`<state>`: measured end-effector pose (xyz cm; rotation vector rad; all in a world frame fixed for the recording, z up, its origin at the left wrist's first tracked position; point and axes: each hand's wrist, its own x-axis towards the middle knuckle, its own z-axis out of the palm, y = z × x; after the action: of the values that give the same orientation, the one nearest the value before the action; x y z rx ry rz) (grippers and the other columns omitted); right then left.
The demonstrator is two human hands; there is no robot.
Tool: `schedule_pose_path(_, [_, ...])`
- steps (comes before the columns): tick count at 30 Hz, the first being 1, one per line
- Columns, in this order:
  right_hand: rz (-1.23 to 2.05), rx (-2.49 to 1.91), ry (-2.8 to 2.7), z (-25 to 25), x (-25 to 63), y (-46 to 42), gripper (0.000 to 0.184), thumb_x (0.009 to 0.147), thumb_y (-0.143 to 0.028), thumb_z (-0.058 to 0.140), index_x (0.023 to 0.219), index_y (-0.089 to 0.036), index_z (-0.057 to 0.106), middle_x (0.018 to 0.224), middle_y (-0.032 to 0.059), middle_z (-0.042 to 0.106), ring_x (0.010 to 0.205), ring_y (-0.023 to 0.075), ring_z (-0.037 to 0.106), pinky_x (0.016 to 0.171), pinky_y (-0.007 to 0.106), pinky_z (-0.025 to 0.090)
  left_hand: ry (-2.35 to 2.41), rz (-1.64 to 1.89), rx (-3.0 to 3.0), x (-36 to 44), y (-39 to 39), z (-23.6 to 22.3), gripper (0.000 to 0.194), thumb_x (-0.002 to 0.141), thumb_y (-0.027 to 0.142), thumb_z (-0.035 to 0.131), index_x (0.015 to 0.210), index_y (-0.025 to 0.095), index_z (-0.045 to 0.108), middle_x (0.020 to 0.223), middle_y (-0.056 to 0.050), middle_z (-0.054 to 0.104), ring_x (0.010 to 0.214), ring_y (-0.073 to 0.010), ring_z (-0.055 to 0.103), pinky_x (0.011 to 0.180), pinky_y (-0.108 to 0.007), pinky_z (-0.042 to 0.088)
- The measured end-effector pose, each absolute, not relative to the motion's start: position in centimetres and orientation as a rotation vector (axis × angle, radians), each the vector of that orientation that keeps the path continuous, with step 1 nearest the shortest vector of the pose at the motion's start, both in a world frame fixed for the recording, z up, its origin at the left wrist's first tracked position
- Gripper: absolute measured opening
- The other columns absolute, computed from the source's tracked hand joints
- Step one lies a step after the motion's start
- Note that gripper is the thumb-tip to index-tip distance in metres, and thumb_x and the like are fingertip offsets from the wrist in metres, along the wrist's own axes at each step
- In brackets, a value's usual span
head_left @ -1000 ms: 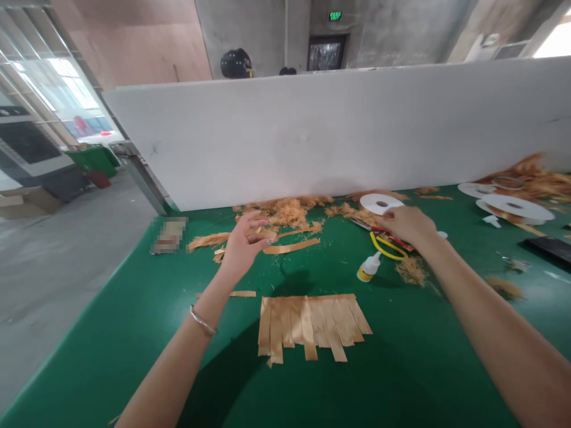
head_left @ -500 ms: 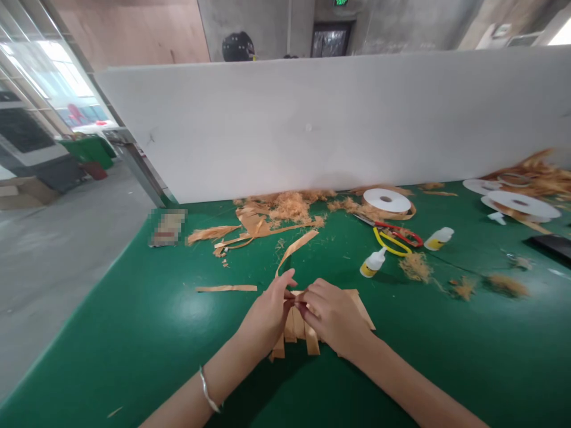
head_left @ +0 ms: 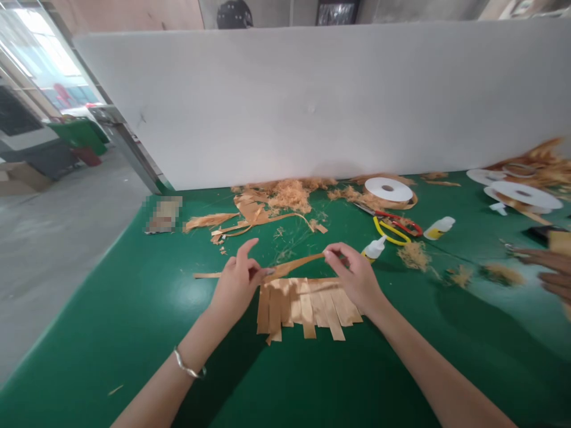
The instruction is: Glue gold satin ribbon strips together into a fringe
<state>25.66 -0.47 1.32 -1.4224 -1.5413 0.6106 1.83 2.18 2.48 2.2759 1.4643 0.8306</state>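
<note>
Between my two hands a tan ribbon strip (head_left: 294, 264) is stretched, just above the top edge of a fringe of tan ribbon pieces (head_left: 307, 306) lying flat on the green table. My left hand (head_left: 241, 276) pinches the strip's left end between thumb and a finger, with the index finger raised. At the other end, my right hand (head_left: 350, 270) pinches the strip with its fingertips. A small glue bottle (head_left: 373, 248) stands tilted just beyond my right hand, which partly hides it. Another loose strip (head_left: 206, 276) lies left of my left hand.
Scissors (head_left: 390, 229) with red and yellow handles, a second glue bottle (head_left: 439, 228) and a ribbon spool (head_left: 388, 189) lie at the back right. Shredded fibre (head_left: 289, 195) is heaped along the white partition (head_left: 267, 107). Another person's hand (head_left: 548, 264) reaches in at the right edge.
My hands came together over the fringe from the back of the table, then moved apart with the strip drawn out between them. Another person's hand has entered at the right.
</note>
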Motion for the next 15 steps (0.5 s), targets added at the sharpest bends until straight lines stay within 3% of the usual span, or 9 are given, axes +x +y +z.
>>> schedule_pose_path(4, [0.675,-1.430,-1.348,1.1,26.6,-0.1,0.030,0.085,-0.048,0.046,0.086,-0.020,0.055,0.075,0.0039,0.056,0.068,0.0166,0.054,0.058,0.027,0.042,1.595,0.848,2.264,0.1,3.1,3.8,0.042,0.086,0.034,0.049,0.123,0.018,0.039,0.052,0.007,0.054,0.051,-0.0149,0.050,0.059,-0.024,0.035])
schedule_pose_path(9, [0.676,-1.433,-1.419,0.9,26.2,-0.2,0.028,0.086,-0.046,0.045,0.083,-0.020,0.056,0.077,0.0042,0.057,0.069,0.0164,0.053,0.060,0.028,0.041,1.733,0.485,2.326,-2.0,4.1,4.0,0.027,0.087,0.042,0.045,0.102,0.021,0.055,0.052,0.003,0.055,0.049,-0.0172,0.050,0.055,-0.025,0.031])
schedule_pose_path(12, [0.645,-1.412,-1.545,0.8,25.7,-0.3,0.028,0.087,-0.043,0.043,0.081,-0.020,0.056,0.082,0.0050,0.057,0.072,0.0164,0.053,0.063,0.029,0.042,1.706,0.565,2.397,-1.9,4.0,3.6,0.020,0.084,0.038,0.051,0.089,0.021,0.060,0.071,-0.005,0.064,0.075,-0.0241,0.059,0.068,-0.031,0.038])
schedule_pose_path(15, [0.704,-1.372,-1.654,0.6,24.9,-0.6,0.027,0.089,-0.042,0.042,0.081,-0.021,0.056,0.082,0.0049,0.057,0.074,0.0162,0.053,0.063,0.029,0.043,1.586,0.703,2.403,0.0,3.2,3.7,0.021,0.083,0.038,0.054,0.096,0.024,0.062,0.101,-0.008,0.065,0.101,-0.0282,0.055,0.082,-0.039,0.039])
